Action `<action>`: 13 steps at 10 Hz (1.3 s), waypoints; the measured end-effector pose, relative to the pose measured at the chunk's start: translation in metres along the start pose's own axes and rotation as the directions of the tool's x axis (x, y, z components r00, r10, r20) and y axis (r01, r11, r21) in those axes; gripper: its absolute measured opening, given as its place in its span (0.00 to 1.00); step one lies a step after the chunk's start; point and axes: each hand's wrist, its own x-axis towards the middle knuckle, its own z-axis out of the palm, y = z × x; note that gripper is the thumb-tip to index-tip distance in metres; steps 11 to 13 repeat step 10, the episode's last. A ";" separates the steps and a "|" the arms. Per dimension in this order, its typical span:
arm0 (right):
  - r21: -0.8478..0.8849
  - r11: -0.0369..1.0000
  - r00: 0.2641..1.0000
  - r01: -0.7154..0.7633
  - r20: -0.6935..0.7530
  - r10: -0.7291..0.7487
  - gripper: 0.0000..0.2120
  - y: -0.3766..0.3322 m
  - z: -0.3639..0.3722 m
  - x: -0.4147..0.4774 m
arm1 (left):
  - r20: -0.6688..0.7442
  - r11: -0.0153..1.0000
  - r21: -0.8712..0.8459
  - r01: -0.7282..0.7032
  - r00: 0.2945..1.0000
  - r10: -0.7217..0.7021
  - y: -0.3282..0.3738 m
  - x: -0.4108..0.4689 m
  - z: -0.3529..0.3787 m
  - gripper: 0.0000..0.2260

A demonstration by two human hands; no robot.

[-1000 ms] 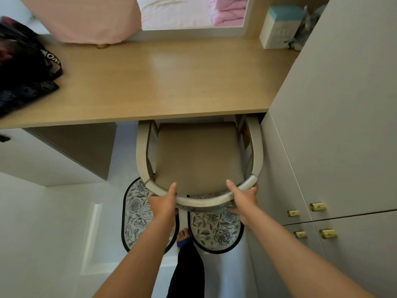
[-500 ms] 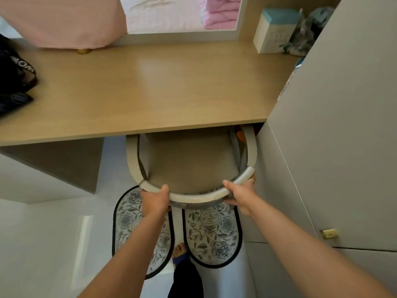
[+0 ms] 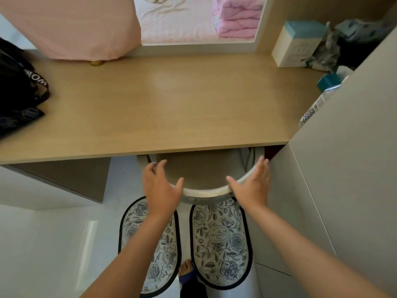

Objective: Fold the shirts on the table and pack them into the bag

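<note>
Far L, 9 o'clock: black bag [image 3: 19, 97] sits slumped on the bench [image 3: 171, 104], partly out of frame. Its contents can't be seen. At 11 o'clock a pink cloth [image 3: 86, 29] hangs down to the bench's back edge. The rest of the bench top shows no shirt, folded or not. Judging progress: either the shirts are already in the bag and the job is approx. done, or none have been laid out yet. The pics don't settle which, so what's left can't be listed w/o seeing into the bag.

Below the bench's front edge, approx. 6 o'clock: left grip [image 3: 160, 188] is spread, fingers straight & apart, holding nothing, over the L end of the chair [image 3: 206, 192] back rail. The chair is tucked mostly under the bench. Right grip [image 3: 252, 188] is also spread, fingers straight, lying along the rail's R end. Whether either grip touches the rail or is just above it can't be told. Under the arms, floral mats [image 3: 221, 239] lie side by side on the floor, w/ a foot [image 3: 186, 267] between them.

R side: at 1 o'clock a box [image 3: 298, 44] w/ teal top. At 3 o'clock a clear bottle [image 3: 320, 97] w/ teal cap, right by the cabinet [image 3: 343, 179].

Count: bag x1, shirts x0 in view, pink cloth x1, grips x2, chair x1, mats x2, box x1, bottle x1.
</note>
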 end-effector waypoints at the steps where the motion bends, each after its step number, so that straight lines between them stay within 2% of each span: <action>1: -0.252 0.853 0.876 0.457 0.295 -0.382 0.62 0.002 0.004 -0.013 | 0.381 0.903 0.124 -0.412 0.860 0.340 0.000 -0.009 0.014 0.38; 2: -0.350 0.799 0.854 0.489 0.376 -0.358 0.63 0.008 0.016 0.000 | 0.416 0.782 0.320 -0.534 0.821 0.390 -0.005 -0.006 0.032 0.41; 3: -0.422 0.763 0.865 0.490 0.343 -0.366 0.61 0.007 0.024 0.009 | 0.339 0.768 0.362 -0.528 0.842 0.419 -0.008 0.000 0.041 0.42; 5: -0.510 0.726 0.882 0.462 0.354 -0.312 0.61 -0.006 0.022 0.053 | 0.333 0.776 0.384 -0.501 0.859 0.389 0.007 0.030 0.058 0.47; 6: -0.542 0.715 0.892 0.442 0.349 -0.287 0.59 -0.016 0.027 0.071 | 0.339 0.760 0.411 -0.503 0.859 0.385 0.009 0.052 0.063 0.48; 7: -0.547 0.696 0.881 0.465 0.361 -0.306 0.56 -0.017 0.029 0.076 | 0.349 0.709 0.422 -0.564 0.823 0.447 0.003 0.062 0.065 0.44; 9: -0.539 0.696 0.851 0.475 0.482 -0.208 0.53 -0.026 0.015 0.076 | 0.471 0.782 0.358 -0.511 0.822 0.321 0.018 0.062 0.054 0.42; 10: -0.455 0.774 0.838 0.441 0.518 -0.172 0.47 -0.035 -0.012 0.068 | 0.537 0.879 0.226 -0.420 0.806 0.247 0.032 0.059 0.029 0.39; 13: -0.455 0.774 0.838 0.441 0.518 -0.172 0.47 -0.035 -0.012 0.068 | 0.537 0.879 0.226 -0.420 0.806 0.247 0.032 0.059 0.029 0.39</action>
